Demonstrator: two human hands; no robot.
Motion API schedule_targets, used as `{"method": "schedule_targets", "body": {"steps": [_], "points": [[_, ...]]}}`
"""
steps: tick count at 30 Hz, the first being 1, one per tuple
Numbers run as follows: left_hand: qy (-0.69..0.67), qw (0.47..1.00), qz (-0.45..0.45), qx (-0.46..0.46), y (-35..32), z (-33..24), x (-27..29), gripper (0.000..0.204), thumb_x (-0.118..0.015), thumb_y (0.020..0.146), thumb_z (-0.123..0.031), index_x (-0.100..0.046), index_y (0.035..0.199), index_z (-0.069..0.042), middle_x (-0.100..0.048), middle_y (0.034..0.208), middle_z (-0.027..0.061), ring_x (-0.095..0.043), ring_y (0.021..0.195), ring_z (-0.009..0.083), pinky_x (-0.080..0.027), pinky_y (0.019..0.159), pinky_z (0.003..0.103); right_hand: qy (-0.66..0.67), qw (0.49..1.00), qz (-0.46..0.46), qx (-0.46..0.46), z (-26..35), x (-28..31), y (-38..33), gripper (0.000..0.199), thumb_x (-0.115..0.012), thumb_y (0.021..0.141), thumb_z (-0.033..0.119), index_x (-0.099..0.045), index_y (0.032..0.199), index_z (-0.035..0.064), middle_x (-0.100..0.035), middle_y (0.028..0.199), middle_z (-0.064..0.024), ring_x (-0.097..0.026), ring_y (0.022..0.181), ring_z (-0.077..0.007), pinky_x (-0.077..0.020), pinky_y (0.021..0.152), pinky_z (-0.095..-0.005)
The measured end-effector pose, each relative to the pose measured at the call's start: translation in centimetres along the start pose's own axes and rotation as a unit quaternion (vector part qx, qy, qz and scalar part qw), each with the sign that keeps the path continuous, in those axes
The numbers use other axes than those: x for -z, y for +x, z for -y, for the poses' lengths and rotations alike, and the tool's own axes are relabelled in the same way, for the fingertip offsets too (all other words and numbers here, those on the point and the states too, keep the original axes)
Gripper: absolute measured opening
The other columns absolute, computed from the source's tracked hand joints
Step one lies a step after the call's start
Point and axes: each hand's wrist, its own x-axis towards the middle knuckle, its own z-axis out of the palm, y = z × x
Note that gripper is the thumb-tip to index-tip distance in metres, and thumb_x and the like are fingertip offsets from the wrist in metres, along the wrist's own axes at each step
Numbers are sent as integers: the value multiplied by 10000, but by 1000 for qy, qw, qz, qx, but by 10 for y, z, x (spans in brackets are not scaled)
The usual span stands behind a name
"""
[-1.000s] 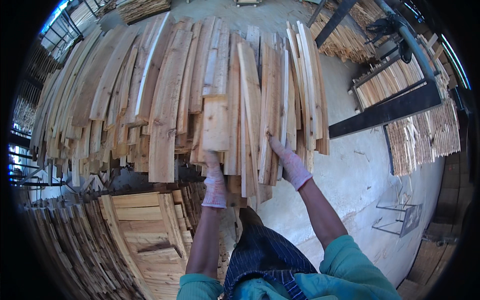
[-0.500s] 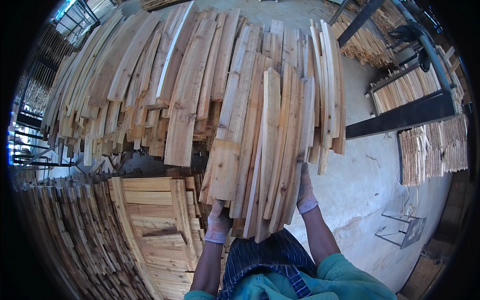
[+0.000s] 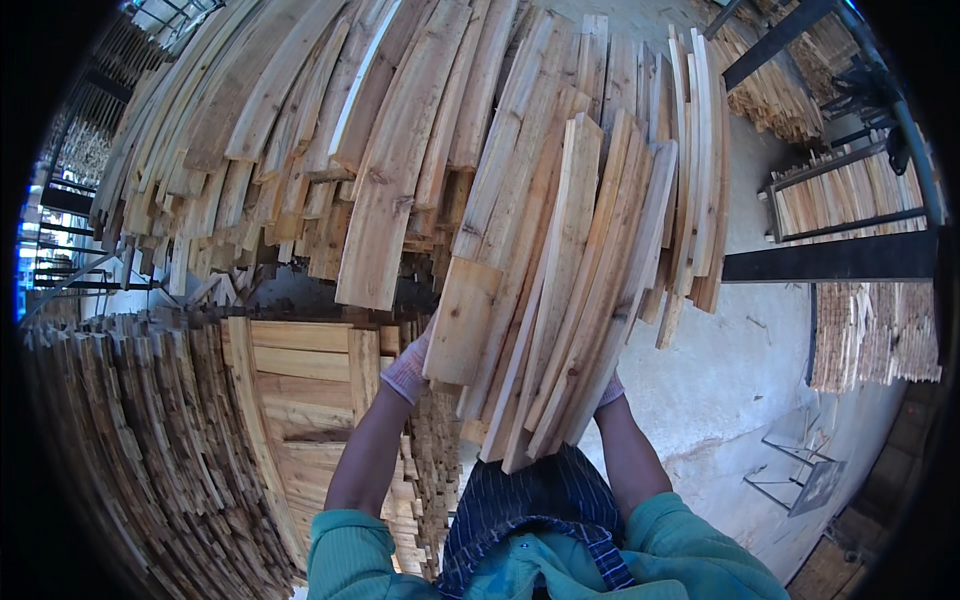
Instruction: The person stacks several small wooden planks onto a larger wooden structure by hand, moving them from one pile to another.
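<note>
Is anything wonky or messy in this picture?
Yes, a bit. In the big stack, one wide board pokes out toward the person, farther than its neighbors. The bundle of boards between the left hand and right hand looks messy too, because its near ends don't line up.

The floor [image 3: 700, 400] is pale grey, worn and smooth-looking, with dull patches and a few small scraps strewn on the right. A dark beam [image 3: 830, 258] crosses the right side, meeting a bluish curved post [image 3: 918, 140] (the wide lens bends straight edges, so its true shape is uncertain). Beyond the beam, a dark-framed rack [image 3: 855, 227] holds upright-looking timber strips [image 3: 850, 190]. Nearer on the right stands a low metal stand [image 3: 817, 487]. At the far left, bright bluish-white light shows between dark metal bars [image 3: 68, 201].
</note>
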Motion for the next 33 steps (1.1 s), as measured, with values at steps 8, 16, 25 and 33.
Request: {"method": "schedule_targets", "body": {"steps": [8, 16, 25, 33], "points": [[32, 991, 96, -84, -68, -38, -25, 747, -647, 905, -604, -545, 1399, -53, -660, 1292, 155, -683, 1101, 258, -587, 912, 415, -6, 1000, -11, 23, 21, -17, -8, 879, -538, 893, 737, -437, 1488, 98, -553, 1392, -173, -590, 1221, -355, -537, 1010, -492], [-199, 937, 148, -245, -14, -98, -52, 799, -727, 912, -448, -400, 1498, -13, -597, 1343, 139, -585, 1219, 232, -481, 1041, 371, -32, 999, -14, 27, 26, -34, 17, 852, -528, 906, 722, -452, 1474, 92, -565, 1376, -166, -597, 1208, -344, -538, 1007, -480], [77, 959, 26, -271, -50, -50, -66, 927, -716, 886, -463, -255, 1588, -70, -582, 1343, 96, -545, 1191, 195, -455, 1008, 359, -26, 998, -14, 50, 6, -13, -44, 823, -517, 921, 706, -469, 1458, 85, -580, 1358, -159, -606, 1193, -331, -540, 1004, -466], [-149, 977, 104, -115, -72, 16, -76, 671, -763, 872, -431, -542, 1403, -85, -665, 1104, 98, -659, 1028, 237, -581, 842, 360, -47, 995, -14, 86, -8, -7, -65, 798, -507, 934, 692, -485, 1444, 79, -592, 1342, -153, -614, 1180, -320, -541, 1001, -454]]}}
